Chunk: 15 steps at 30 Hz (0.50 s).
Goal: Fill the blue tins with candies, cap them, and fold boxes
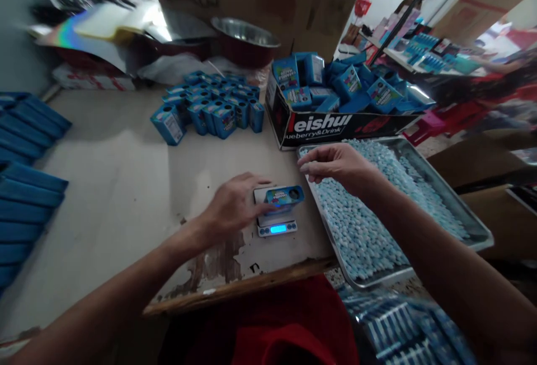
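Observation:
A small blue printed box is over the plate of a small digital scale, its dark round hole toward the right. My left hand has its thumb and fingers around the box's left end. I cannot tell whether the box rests on the plate. The scale's display glows blue, its digits unreadable. My right hand hovers by the left rim of a metal tray of pale blue and white candy-like pieces. Its fingers are pinched together; anything between them is too small to make out.
Several blue boxes with round holes stand grouped at the back. A carton full of similar boxes sits behind the tray. Flat blue stacks lie at the left. A metal bowl is farther back. Another person works at the far right.

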Each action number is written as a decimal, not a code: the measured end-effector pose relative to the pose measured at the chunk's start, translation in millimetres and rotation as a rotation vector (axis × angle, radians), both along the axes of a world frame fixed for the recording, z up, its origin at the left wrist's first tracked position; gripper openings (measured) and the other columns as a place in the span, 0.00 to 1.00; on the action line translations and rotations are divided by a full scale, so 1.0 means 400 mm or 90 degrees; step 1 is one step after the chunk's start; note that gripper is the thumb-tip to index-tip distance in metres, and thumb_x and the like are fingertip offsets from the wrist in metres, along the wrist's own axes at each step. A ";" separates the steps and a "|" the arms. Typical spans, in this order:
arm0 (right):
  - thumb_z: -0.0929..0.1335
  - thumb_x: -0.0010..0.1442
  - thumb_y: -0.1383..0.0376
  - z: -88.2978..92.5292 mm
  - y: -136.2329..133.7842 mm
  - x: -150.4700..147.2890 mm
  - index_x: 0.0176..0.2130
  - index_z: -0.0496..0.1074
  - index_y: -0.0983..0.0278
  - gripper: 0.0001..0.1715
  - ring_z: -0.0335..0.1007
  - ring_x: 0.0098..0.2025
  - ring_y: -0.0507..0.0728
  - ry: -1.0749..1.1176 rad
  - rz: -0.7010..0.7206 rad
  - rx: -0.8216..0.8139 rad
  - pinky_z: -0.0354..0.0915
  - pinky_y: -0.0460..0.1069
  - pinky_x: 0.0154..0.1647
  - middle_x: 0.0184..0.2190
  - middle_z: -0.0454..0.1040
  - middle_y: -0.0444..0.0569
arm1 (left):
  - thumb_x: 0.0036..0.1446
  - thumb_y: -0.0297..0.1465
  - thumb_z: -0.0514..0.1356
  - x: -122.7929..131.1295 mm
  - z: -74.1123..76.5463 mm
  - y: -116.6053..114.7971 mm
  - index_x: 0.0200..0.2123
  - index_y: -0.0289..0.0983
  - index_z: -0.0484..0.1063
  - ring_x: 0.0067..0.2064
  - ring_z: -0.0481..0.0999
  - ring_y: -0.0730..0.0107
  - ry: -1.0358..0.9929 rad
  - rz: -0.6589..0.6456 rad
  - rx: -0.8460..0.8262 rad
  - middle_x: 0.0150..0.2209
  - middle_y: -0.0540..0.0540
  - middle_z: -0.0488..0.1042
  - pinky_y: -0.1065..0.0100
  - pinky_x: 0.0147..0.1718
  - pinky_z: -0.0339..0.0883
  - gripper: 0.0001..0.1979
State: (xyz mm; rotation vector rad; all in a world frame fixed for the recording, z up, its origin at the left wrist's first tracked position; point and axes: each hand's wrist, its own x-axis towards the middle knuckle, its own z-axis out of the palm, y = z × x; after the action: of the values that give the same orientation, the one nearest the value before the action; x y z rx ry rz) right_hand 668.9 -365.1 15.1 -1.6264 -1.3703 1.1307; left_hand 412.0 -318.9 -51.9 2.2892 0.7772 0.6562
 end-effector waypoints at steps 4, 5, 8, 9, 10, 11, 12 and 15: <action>0.76 0.42 0.69 -0.021 0.099 -0.037 0.33 0.75 0.64 0.15 0.68 0.27 0.48 0.362 -0.067 -0.054 0.65 0.43 0.27 0.33 0.79 0.48 | 0.61 0.42 0.64 0.093 0.025 -0.006 0.52 0.41 0.74 0.50 0.79 0.52 0.164 -0.108 0.057 0.51 0.38 0.79 0.55 0.46 0.74 0.19; 0.75 0.40 0.71 -0.028 0.134 -0.055 0.31 0.73 0.64 0.15 0.67 0.28 0.48 0.432 -0.054 -0.057 0.64 0.43 0.27 0.33 0.78 0.47 | 0.62 0.40 0.62 0.094 0.032 0.007 0.48 0.41 0.75 0.47 0.79 0.53 0.212 -0.125 0.059 0.49 0.39 0.79 0.56 0.43 0.73 0.14; 0.71 0.39 0.70 -0.053 0.266 -0.106 0.30 0.69 0.63 0.13 0.60 0.24 0.47 0.490 0.002 -0.048 0.58 0.42 0.22 0.27 0.72 0.43 | 0.60 0.38 0.61 0.004 0.063 0.097 0.46 0.43 0.74 0.46 0.79 0.55 0.292 -0.094 0.042 0.47 0.44 0.80 0.60 0.41 0.71 0.12; 0.71 0.41 0.68 -0.062 0.317 -0.120 0.31 0.70 0.63 0.12 0.57 0.23 0.47 0.433 0.014 -0.029 0.54 0.43 0.21 0.24 0.68 0.41 | 0.60 0.38 0.61 -0.056 0.078 0.144 0.49 0.44 0.74 0.47 0.79 0.55 0.308 -0.053 0.031 0.49 0.45 0.80 0.60 0.43 0.70 0.14; 0.71 0.44 0.66 -0.071 0.371 -0.132 0.32 0.71 0.63 0.11 0.54 0.22 0.48 0.335 0.017 0.006 0.52 0.43 0.21 0.22 0.65 0.40 | 0.60 0.39 0.61 -0.127 0.095 0.196 0.52 0.44 0.73 0.48 0.79 0.55 0.322 0.017 0.030 0.50 0.45 0.79 0.60 0.44 0.70 0.17; 0.70 0.48 0.64 -0.081 0.424 -0.142 0.34 0.73 0.64 0.10 0.54 0.22 0.48 0.205 0.019 0.056 0.52 0.44 0.22 0.22 0.64 0.40 | 0.60 0.39 0.61 -0.207 0.115 0.251 0.54 0.44 0.73 0.49 0.78 0.53 0.342 0.096 0.048 0.51 0.44 0.79 0.60 0.47 0.69 0.19; 0.69 0.51 0.63 -0.091 0.477 -0.151 0.37 0.76 0.65 0.12 0.57 0.23 0.49 0.053 0.027 0.112 0.54 0.45 0.24 0.22 0.66 0.41 | 0.61 0.40 0.60 -0.291 0.136 0.306 0.55 0.43 0.73 0.50 0.78 0.52 0.365 0.159 0.072 0.53 0.44 0.78 0.60 0.49 0.68 0.20; 0.68 0.57 0.66 -0.117 0.609 -0.177 0.50 0.78 0.63 0.21 0.71 0.37 0.56 -0.412 0.126 0.228 0.62 0.48 0.38 0.37 0.78 0.48 | 0.64 0.49 0.56 -0.540 0.189 0.447 0.55 0.38 0.72 0.45 0.78 0.55 0.456 0.304 0.119 0.44 0.46 0.79 0.59 0.49 0.68 0.25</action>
State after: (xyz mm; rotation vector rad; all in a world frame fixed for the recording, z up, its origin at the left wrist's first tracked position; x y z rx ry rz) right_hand 598.2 -121.5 -31.7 -1.6744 -2.0419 0.4105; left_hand 196.0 -140.3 23.7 2.5395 1.6907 0.0696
